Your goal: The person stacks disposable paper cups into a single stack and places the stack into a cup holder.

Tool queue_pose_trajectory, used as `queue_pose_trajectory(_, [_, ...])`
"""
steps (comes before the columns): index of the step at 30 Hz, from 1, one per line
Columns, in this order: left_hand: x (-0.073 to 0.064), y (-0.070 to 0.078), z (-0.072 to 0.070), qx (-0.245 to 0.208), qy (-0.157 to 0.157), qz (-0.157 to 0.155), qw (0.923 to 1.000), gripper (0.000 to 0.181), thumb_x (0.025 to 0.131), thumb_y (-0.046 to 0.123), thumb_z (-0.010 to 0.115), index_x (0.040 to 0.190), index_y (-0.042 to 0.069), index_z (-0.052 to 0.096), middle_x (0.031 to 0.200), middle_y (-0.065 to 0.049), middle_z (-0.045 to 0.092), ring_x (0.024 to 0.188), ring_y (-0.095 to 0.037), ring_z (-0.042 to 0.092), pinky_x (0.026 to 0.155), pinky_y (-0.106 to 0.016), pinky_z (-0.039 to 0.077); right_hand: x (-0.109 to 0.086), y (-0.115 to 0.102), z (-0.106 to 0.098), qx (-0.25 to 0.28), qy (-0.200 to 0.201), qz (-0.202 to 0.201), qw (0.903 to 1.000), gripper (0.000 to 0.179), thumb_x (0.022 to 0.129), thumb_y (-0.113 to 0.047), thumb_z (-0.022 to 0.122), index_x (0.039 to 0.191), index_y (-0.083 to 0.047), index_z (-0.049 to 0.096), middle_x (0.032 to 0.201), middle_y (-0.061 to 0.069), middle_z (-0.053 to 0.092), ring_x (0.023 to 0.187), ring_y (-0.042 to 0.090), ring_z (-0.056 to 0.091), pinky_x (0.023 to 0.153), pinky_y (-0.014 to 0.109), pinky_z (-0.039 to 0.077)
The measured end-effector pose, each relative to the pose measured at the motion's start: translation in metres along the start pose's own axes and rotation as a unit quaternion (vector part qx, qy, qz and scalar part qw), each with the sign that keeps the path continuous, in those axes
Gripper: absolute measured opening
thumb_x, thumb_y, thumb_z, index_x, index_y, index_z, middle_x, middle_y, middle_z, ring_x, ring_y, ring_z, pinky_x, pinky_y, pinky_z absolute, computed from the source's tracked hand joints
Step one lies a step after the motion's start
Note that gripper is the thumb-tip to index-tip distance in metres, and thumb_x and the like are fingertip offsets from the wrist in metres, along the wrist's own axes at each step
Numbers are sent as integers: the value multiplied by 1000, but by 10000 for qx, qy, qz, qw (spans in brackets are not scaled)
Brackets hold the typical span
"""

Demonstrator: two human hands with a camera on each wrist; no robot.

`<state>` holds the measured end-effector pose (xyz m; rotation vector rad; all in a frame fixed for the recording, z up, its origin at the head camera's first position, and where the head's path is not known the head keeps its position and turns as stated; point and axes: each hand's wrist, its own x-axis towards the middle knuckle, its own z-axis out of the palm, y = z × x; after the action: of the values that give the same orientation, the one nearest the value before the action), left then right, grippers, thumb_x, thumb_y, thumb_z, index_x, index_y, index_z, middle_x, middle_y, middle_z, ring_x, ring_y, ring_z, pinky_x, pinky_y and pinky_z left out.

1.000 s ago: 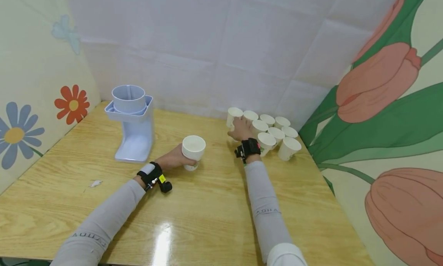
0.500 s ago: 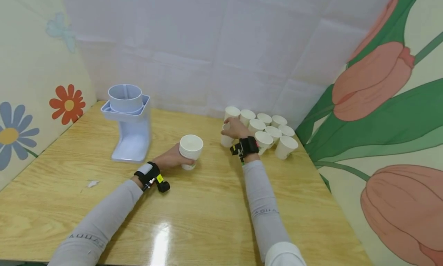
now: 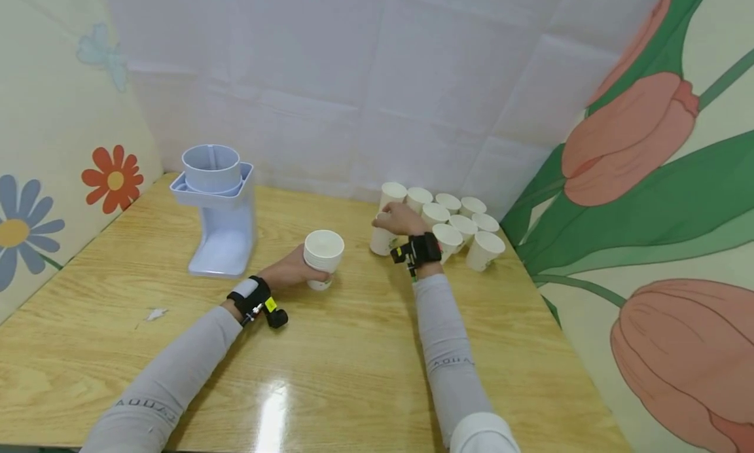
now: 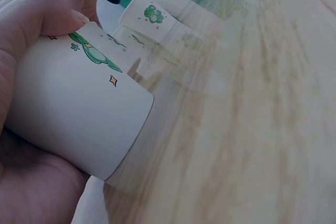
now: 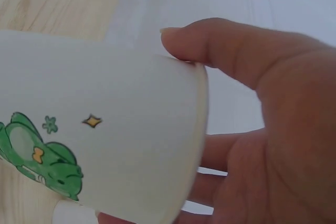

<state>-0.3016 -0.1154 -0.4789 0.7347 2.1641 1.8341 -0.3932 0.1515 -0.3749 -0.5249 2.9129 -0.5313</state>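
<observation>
My head view faces forward and down over the bench point(image 3: 341, 374); close wrist views share with it my left hand point(image 3: 291, 270) and right hand point(image 3: 402, 218).

This looks like a small indoor booth set up for recording: a wood-grain desk point(image 3: 341, 374) stands before a creased white sheet point(image 3: 294, 80), between a left wall point(image 3: 47, 106) with daisy-like flowers point(image 3: 115, 180) and a right wall point(image 3: 721, 243) with big tulips point(image 3: 633, 142), and black wrist cameras point(image 3: 275, 317) are worn. Whether home or office surrounds it cannot be told.
</observation>
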Motion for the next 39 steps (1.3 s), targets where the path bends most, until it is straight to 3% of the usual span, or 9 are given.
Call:
queue_pose_trajectory(6, [0, -2, -1, 38, 38, 27, 10000, 80, 82, 3, 76, 149, -2, 33, 138, -23, 51, 124, -32, 51, 111, -49, 37, -5, -8, -4, 332, 67, -217, 9992, 54, 98, -44, 55, 132, -3, 59, 127, 17, 61, 106, 31, 59, 88, 46, 50])
queue_pose_trajectory(22, [1, -3, 0, 14, 43, 33, 10000, 79, 81, 1, 76, 148, -2, 34, 138, -22, 52, 123, -31, 51, 112, -49, 36, -31, -39, -24, 654, 365, -1074, 9914, 52, 100, -42, 57, 137, -5, 59, 139, 18, 59, 122, 34, 58, 98, 50, 50])
queue_pose_trajectory(32, [1, -3, -1, 9, -39, 90, 10000, 78, 81, 2, 76, 147, 0, 35, 137, -21, 52, 122, -30, 51, 111, -49, 37, -45, -55, -31, 875, 420, -1562, 9829, 57, 100, -43, 56, 142, -3, 55, 141, 18, 57, 117, 34, 60, 92, 47, 52])
queue_pose_trajectory(39, [2, -2, -2, 61, -124, 144, 9998, 76, 83, 4, 76, 147, 0, 35, 136, -20, 52, 122, -29, 52, 111, -49, 37, -51, -61, -34, 878, 513, -1669, 9807, 58, 101, -42, 57, 144, -3, 53, 144, 18, 55, 121, 35, 58, 97, 47, 51])
